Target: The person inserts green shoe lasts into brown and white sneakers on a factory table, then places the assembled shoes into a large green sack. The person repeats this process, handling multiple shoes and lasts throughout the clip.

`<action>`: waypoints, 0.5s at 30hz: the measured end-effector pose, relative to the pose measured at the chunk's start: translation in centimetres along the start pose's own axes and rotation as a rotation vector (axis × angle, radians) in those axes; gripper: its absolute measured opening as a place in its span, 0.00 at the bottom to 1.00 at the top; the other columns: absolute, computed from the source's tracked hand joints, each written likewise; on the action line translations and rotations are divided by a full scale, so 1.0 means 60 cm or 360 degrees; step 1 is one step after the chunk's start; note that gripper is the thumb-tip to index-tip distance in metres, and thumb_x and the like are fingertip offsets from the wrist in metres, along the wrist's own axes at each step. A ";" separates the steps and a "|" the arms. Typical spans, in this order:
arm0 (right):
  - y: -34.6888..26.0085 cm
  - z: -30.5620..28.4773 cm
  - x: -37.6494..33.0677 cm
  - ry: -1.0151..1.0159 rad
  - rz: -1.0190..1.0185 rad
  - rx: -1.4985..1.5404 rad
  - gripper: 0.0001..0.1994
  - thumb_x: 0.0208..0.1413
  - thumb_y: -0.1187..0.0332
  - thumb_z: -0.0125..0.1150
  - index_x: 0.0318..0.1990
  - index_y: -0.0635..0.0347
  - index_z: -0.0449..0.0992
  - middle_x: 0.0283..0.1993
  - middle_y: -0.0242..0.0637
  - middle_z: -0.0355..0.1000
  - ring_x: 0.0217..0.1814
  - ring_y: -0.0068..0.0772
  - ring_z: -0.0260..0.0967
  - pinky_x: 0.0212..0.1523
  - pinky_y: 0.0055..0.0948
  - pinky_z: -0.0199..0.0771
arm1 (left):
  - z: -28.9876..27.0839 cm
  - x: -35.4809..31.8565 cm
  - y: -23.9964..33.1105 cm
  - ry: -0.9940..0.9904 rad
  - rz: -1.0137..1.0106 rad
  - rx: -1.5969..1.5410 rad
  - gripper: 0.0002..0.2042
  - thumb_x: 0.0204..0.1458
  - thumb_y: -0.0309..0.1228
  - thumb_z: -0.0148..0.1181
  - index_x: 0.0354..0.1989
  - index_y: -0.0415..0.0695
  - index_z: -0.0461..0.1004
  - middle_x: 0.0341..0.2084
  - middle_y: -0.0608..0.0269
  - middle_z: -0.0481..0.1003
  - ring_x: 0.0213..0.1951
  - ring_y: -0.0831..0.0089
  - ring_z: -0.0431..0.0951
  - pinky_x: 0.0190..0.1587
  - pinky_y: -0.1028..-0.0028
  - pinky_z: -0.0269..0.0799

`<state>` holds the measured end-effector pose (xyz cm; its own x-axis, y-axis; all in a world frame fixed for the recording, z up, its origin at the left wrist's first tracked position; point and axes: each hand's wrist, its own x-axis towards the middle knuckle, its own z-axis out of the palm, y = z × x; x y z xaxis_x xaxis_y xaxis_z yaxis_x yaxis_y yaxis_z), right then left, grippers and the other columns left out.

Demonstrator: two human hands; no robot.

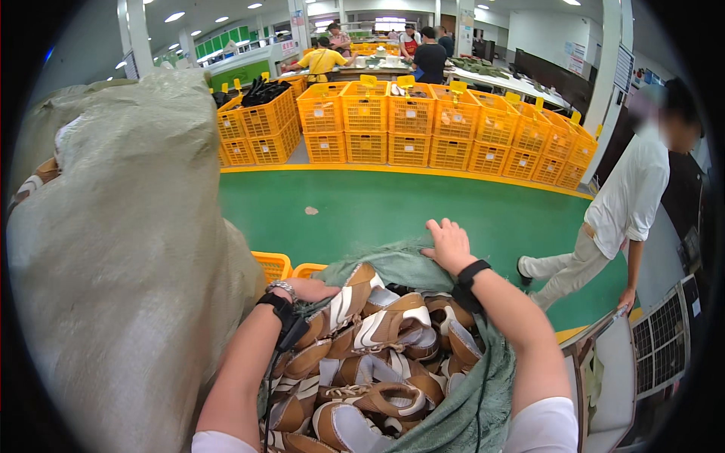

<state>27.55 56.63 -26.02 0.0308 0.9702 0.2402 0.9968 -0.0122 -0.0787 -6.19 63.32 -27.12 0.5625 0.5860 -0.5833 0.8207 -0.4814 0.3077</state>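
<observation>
A green woven sack stands open in front of me, filled with brown-and-white sneaker uppers, some with pale undersides showing. My left hand is at the sack's left rim, closed on the fabric, its fingertips beside an upper. Part of its grip is hidden. At the far rim, my right hand is open, with fingers apart and the thumb near the cloth. Dark bands circle both wrists.
A tall, pale, stuffed sack rises at my left. Yellow crates stand just beyond the green sack. Across the green floor are stacked yellow crates. A person in white is at the right, one hand on a board-like cart.
</observation>
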 end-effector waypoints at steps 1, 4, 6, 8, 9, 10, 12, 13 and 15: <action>0.005 -0.014 -0.018 -0.0202 -0.0050 0.0266 0.33 0.45 0.51 0.66 0.58 0.51 0.63 0.56 0.50 0.64 0.59 0.51 0.62 0.53 0.44 0.67 | -0.003 0.001 0.000 0.0032 -0.0011 -0.0069 0.40 0.55 0.63 0.33 0.51 0.32 0.70 0.51 0.40 0.70 0.54 0.49 0.69 0.57 0.64 0.61; 0.032 -0.046 -0.088 -0.0380 -0.0297 0.0542 0.36 0.46 0.50 0.65 0.62 0.52 0.60 0.62 0.49 0.60 0.63 0.52 0.57 0.55 0.44 0.64 | -0.011 -0.003 0.003 0.0013 -0.0085 -0.0184 0.40 0.55 0.62 0.34 0.52 0.32 0.69 0.52 0.40 0.69 0.56 0.49 0.68 0.58 0.63 0.60; 0.052 -0.048 -0.140 -0.0208 -0.0442 -0.0035 0.38 0.46 0.49 0.65 0.63 0.52 0.58 0.62 0.49 0.58 0.64 0.51 0.56 0.57 0.44 0.63 | -0.015 -0.009 0.011 -0.0049 -0.0135 -0.0169 0.39 0.55 0.61 0.34 0.55 0.34 0.67 0.56 0.40 0.66 0.59 0.49 0.64 0.62 0.64 0.56; 0.066 -0.035 -0.143 -0.0206 -0.0462 -0.0075 0.30 0.49 0.55 0.62 0.59 0.55 0.63 0.63 0.48 0.57 0.64 0.49 0.55 0.56 0.42 0.63 | -0.019 -0.014 0.023 -0.0029 -0.0109 -0.0131 0.41 0.55 0.63 0.35 0.51 0.30 0.69 0.52 0.39 0.69 0.55 0.49 0.69 0.58 0.64 0.61; 0.073 -0.027 -0.132 -0.0138 -0.0559 -0.0080 0.27 0.50 0.57 0.62 0.57 0.56 0.65 0.63 0.47 0.58 0.63 0.49 0.56 0.55 0.42 0.64 | -0.024 -0.018 0.028 -0.0037 -0.0115 -0.0104 0.41 0.55 0.62 0.34 0.52 0.30 0.69 0.53 0.38 0.68 0.56 0.49 0.68 0.59 0.64 0.60; 0.080 -0.019 -0.119 -0.0142 -0.0605 -0.0114 0.24 0.51 0.58 0.61 0.55 0.57 0.67 0.62 0.47 0.58 0.62 0.48 0.57 0.54 0.42 0.65 | -0.026 -0.020 0.035 -0.0073 -0.0151 -0.0066 0.41 0.55 0.62 0.34 0.53 0.30 0.68 0.54 0.37 0.67 0.57 0.48 0.67 0.60 0.63 0.60; 0.090 -0.003 -0.077 -0.0128 -0.0453 0.0170 0.13 0.53 0.67 0.55 0.44 0.60 0.72 0.51 0.49 0.67 0.54 0.48 0.64 0.49 0.40 0.68 | -0.041 -0.026 0.039 0.0123 -0.0153 -0.0002 0.35 0.55 0.57 0.42 0.48 0.28 0.71 0.50 0.36 0.70 0.53 0.49 0.70 0.56 0.64 0.64; 0.092 0.004 -0.055 -0.0282 -0.0213 0.0336 0.11 0.53 0.68 0.54 0.43 0.61 0.73 0.49 0.49 0.68 0.52 0.48 0.65 0.49 0.39 0.68 | -0.050 -0.027 0.037 0.0231 -0.0127 0.0049 0.33 0.55 0.55 0.45 0.47 0.30 0.71 0.48 0.37 0.71 0.52 0.49 0.71 0.54 0.64 0.65; 0.095 0.018 -0.039 -0.0499 0.0109 0.0770 0.11 0.54 0.70 0.50 0.42 0.63 0.73 0.45 0.50 0.71 0.50 0.46 0.67 0.48 0.37 0.68 | -0.064 -0.024 0.030 0.0450 0.0052 0.0008 0.24 0.54 0.47 0.53 0.45 0.35 0.73 0.42 0.38 0.74 0.46 0.51 0.75 0.50 0.64 0.69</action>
<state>33.05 54.54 -28.07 -0.0027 0.9973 -0.0730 0.8440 -0.0369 -0.5351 -5.15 64.11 -22.85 0.5948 0.7283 -0.3403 0.8016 -0.5058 0.3188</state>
